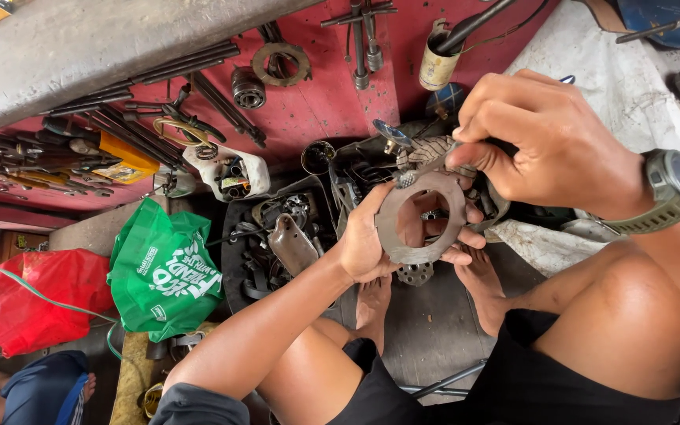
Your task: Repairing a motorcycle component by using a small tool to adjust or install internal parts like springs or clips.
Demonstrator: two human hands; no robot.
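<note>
My left hand [371,240] holds a flat, rusty metal ring plate [421,214] from below, fingers curled under its rim. My right hand [541,142], with a grey-green watch on the wrist, pinches a thin tool [423,169] whose small round tip rests against the plate's upper left edge. Both hands hover above my bare feet [482,279] and a heap of greasy metal parts [293,236] on the ground.
A green plastic bag [165,271] and a red bag [41,295] lie to the left. Wrenches, rods and pliers [80,142] crowd a red surface, with a bearing [248,88], a ring [280,64] and a tin can [437,64]. Another person's leg [33,389] shows at bottom left.
</note>
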